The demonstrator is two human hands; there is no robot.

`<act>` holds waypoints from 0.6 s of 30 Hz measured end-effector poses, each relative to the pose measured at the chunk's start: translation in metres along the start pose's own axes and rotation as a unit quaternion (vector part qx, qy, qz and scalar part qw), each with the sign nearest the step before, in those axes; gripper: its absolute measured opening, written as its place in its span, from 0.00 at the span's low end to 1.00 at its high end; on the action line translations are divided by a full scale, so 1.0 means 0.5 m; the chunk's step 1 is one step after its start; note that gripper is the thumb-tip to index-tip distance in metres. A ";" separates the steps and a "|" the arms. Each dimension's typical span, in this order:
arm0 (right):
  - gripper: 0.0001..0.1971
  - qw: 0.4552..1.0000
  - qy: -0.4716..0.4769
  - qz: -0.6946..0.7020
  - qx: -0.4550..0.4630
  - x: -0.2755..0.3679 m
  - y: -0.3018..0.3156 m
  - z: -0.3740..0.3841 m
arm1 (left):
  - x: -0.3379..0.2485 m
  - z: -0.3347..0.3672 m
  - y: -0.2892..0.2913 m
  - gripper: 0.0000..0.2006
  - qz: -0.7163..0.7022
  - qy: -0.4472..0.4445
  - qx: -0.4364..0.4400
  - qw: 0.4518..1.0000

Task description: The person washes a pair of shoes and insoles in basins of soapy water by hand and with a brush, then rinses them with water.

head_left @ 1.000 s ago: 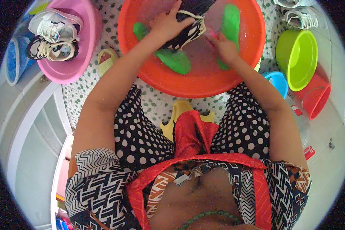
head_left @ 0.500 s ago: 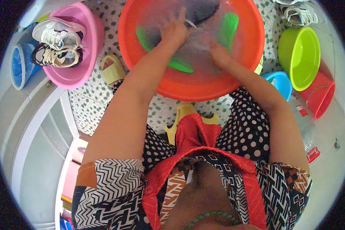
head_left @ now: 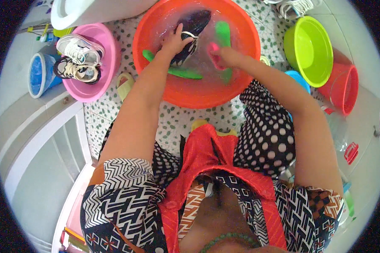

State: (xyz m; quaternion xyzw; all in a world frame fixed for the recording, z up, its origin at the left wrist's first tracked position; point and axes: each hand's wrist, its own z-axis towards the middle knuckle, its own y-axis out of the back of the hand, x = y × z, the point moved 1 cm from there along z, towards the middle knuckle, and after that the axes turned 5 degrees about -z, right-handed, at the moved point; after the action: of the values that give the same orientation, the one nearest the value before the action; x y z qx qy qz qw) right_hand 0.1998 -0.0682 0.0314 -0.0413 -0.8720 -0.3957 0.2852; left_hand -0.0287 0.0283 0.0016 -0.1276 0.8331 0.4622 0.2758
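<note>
A large orange-red basin point(head_left: 190, 102) with cloudy water stands in front of me. My left hand point(head_left: 173, 42) grips a dark shoe point(head_left: 195, 21) with white laces, thumb and fingers around its side; the shoe tilts partly above the water. To the right, over the water, my right hand point(head_left: 229, 57) is closed on a pink brush point(head_left: 215, 57); its bristles are not clearly visible. A long bright green piece point(head_left: 223, 30) lies under and beyond that hand, and another green piece point(head_left: 183, 73) sits near the basin's near left side. What the green pieces are I cannot tell.
At the left a pink basin point(head_left: 111, 55) holds several shoes, beside a blue bucket point(head_left: 36, 76). A lime-green tub point(head_left: 311, 50), a red bucket point(head_left: 346, 90) and a blue basin point(head_left: 299, 80) stand right. A yellow slipper point(head_left: 125, 85) lies left on the floor. White shoes point(head_left: 297, 8) sit far right.
The dark shoe has come up out of the cloudy water in my left hand. My right hand has risen, and the pink brush in it now shows. The whole view has shifted.
</note>
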 end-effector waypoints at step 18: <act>0.15 0.980 0.043 -0.141 -0.136 0.093 0.229 -0.098 | -0.215 -0.181 0.286 0.38 0.085 -0.222 -0.234 0.943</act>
State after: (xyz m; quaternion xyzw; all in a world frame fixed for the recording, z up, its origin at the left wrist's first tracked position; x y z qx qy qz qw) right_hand 0.2178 -0.0320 0.1579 0.0605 -0.7938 -0.5485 0.2558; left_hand -0.0387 0.0252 0.2018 -0.0118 0.6270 0.6825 0.3755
